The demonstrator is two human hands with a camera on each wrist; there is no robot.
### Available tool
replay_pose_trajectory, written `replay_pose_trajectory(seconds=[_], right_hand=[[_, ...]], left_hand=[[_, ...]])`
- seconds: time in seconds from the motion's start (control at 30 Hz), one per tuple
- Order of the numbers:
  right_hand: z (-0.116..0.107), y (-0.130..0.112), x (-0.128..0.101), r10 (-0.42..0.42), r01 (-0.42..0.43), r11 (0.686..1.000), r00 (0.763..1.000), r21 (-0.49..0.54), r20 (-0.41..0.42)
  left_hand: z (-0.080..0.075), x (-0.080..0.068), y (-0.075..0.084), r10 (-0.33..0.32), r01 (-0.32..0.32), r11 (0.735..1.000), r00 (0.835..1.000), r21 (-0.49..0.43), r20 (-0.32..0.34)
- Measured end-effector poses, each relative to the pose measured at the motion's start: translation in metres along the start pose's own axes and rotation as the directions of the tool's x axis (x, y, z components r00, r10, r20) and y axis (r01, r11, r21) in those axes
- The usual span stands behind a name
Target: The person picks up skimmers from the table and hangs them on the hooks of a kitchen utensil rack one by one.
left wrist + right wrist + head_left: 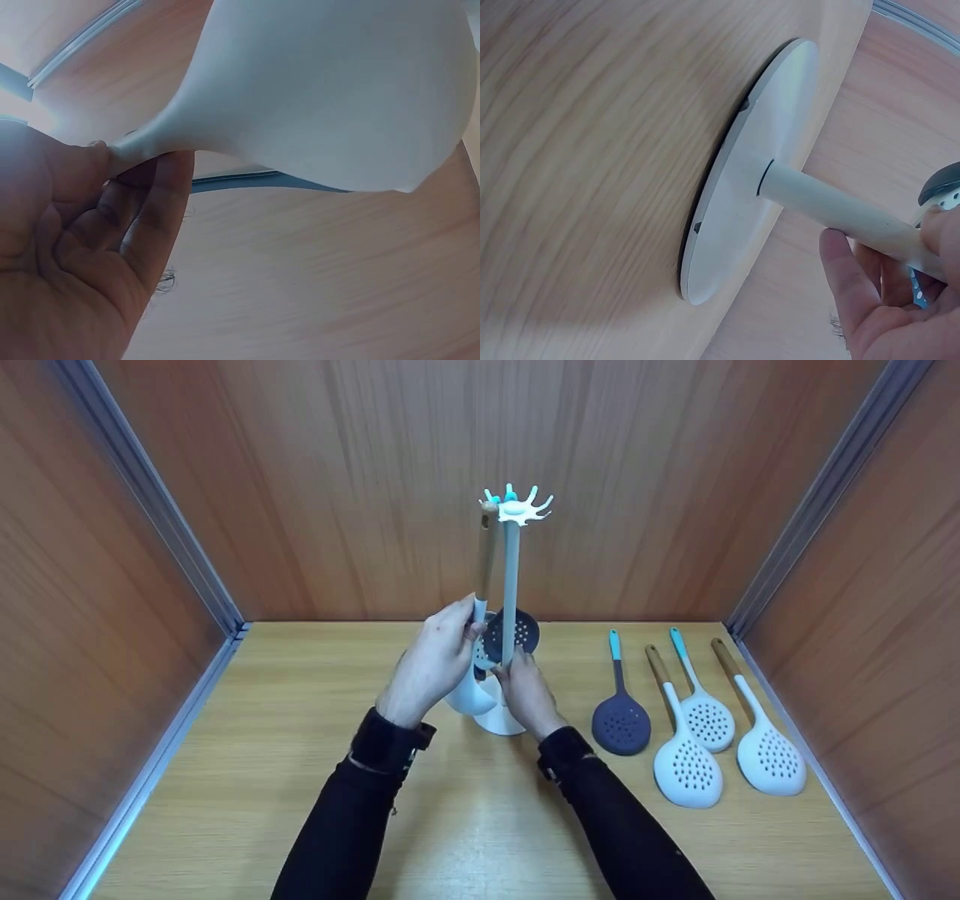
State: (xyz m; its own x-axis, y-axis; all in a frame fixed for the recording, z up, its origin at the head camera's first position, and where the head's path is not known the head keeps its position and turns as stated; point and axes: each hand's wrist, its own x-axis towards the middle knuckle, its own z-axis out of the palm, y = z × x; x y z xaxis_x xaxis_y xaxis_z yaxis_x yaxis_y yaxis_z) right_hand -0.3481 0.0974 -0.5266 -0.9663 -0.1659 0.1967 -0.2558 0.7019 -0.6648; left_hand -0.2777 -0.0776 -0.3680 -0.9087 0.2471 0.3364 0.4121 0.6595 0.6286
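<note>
My left hand (435,649) pinches the neck of a white ladle (470,699) with a wooden handle (487,551). The ladle stands upright, bowl down, and its handle end is right at the hooks of a white utensil stand (511,577). In the left wrist view, thumb and fingers close on the narrow neck below the broad ladle bowl (322,90). My right hand (529,694) grips the stand's pole low down, above the round base (739,187). Behind the pole hang a dark perforated skimmer (528,631) and a light blue perforated one (481,655), partly hidden by my hands.
On the table to the right lie a dark skimmer with a turquoise handle (622,724), a white skimmer with a turquoise handle (706,720) and two white skimmers with wooden handles, one nearer (688,772), one far right (772,757). Wooden walls (360,495) enclose the table.
</note>
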Motion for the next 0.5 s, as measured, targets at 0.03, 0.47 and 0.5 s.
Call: replay_pose_trajectory(seconds=[0.03, 0.47, 0.5], right_hand=[[0.0001, 0.0002, 0.0003, 0.007, -0.007, 1.0, 1.0, 0.002, 0.002], [0.0003, 0.0023, 0.0006, 0.026, -0.026, 1.0, 1.0, 0.014, 0.014], [0.0003, 0.0022, 0.0006, 0.024, -0.024, 1.0, 1.0, 0.011, 0.013]], left_hand=[[0.0001, 0.0006, 0.0005, -0.006, 0.006, 1.0, 1.0, -0.002, 0.007], [0.0031, 0.008, 0.0002, -0.033, 0.035, 0.999, 0.996, -0.018, 0.077], [0.0034, 0.0082, -0.0003, -0.039, 0.04, 0.999, 0.996, -0.022, 0.08]])
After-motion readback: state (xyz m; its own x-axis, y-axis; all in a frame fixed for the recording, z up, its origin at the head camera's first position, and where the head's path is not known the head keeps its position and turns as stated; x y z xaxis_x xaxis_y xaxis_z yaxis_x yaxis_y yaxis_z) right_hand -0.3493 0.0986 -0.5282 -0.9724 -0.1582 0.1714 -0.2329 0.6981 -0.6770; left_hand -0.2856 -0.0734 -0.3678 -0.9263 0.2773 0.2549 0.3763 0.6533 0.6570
